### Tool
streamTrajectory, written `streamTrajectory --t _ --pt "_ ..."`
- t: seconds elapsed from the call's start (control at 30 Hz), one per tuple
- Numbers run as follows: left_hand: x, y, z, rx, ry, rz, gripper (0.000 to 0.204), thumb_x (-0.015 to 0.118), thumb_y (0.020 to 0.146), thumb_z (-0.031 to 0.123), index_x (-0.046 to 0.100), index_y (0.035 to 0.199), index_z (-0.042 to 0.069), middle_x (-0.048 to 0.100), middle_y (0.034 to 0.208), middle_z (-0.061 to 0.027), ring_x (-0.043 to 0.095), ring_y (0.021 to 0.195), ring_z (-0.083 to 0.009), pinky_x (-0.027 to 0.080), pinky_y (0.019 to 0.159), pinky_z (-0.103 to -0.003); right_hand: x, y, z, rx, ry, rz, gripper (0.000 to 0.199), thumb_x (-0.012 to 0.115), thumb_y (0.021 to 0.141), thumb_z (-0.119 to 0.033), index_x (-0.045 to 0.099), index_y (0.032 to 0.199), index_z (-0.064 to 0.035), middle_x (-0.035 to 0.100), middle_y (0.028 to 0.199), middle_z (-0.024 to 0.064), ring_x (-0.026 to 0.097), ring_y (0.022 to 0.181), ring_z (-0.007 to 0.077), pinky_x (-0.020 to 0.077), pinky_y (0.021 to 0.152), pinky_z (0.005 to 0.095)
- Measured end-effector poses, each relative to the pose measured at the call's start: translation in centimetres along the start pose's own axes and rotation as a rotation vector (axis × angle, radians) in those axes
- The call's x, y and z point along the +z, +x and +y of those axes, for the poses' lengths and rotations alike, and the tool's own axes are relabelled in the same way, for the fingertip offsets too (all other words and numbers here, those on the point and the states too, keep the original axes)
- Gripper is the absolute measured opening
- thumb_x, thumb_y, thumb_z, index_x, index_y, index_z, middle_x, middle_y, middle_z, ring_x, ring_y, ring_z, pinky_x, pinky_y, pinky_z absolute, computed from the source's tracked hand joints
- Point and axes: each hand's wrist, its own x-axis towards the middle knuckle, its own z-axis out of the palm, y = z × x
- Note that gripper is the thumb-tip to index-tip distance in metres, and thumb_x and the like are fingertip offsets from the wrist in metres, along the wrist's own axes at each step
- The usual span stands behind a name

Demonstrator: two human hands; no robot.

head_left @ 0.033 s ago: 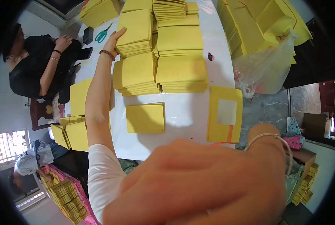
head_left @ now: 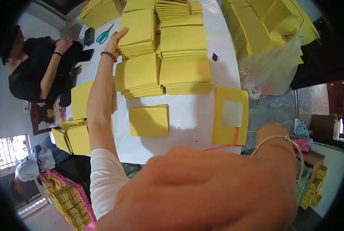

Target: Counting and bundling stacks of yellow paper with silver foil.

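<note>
Scissors [head_left: 104, 35] nearby; right hand [head_left: 202, 188] blocks the table [head_left: 185, 129], grip unreadable; left hand [head_left: 113, 43], loosely open, touches a yellow, layered stack [head_left: 138, 27].

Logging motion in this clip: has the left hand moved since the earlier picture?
No, no shift shows in any direction: judged against the teal scissors, the left hand keeps the same place at the edge of the yellow stack.
</note>
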Motion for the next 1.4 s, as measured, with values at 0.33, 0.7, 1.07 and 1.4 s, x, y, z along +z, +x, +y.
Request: streamTrajectory --t 0.33,0.7,1.07,1.4 --pt "-0.9 -4.8 2.3 0.169 0.133 0.465 0.097 0.069 0.066 0.049 0.017 0.139 0.014 0.033 0.137 -0.0102 0.03 0.123 -0.0298 0.016 0.096 -0.053 1.9 -0.1 -3.7 0.155 -0.438 -0.263 0.043 0.059 0.08 -0.021 0.049 0.114 0.0049 0.059 0.09 0.0113 0.058 0.081 0.022 0.0445 0.076 0.0368" --pt "-1.7 -23.2 -9.9 0.219 0.237 0.387 0.036 0.061 0.08 0.012 0.053 0.114 0.005 0.057 0.104 -0.0035 0.054 0.086 -0.0119 0.043 0.071 -0.023 -3.9 -10.0 9.2 0.915 0.172 0.152 0.034 0.045 0.089 -0.021 0.052 0.117 -0.0024 0.055 0.109 0.0074 0.05 0.102 0.0162 0.0408 0.083 0.0292" --pt "1.1 -29.7 -19.2 0.048 1.113 0.59 0.073 0.068 0.071 0.037 0.039 0.125 -0.002 0.048 0.108 -0.0242 0.047 0.1 -0.0399 0.04 0.085 -0.044 1.4 -19.4 26.2 0.961 -0.211 0.304 0.062 0.061 0.079 -0.015 0.033 0.132 -0.0022 0.035 0.128 0.0177 0.047 0.109 0.0264 0.0438 0.087 0.0319" --pt "-1.1 -28.4 -20.8 -0.083 0.16 0.405 0.05 0.071 0.072 0.015 0.049 0.113 -0.003 0.059 0.096 -0.0119 0.058 0.084 -0.0174 0.048 0.072 -0.027 1.2 -20.5 27.1 0.983 -0.321 0.332 0.057 0.062 0.079 -0.017 0.039 0.127 0.0006 0.033 0.127 0.0134 0.049 0.102 0.0214 0.0476 0.077 0.0294"
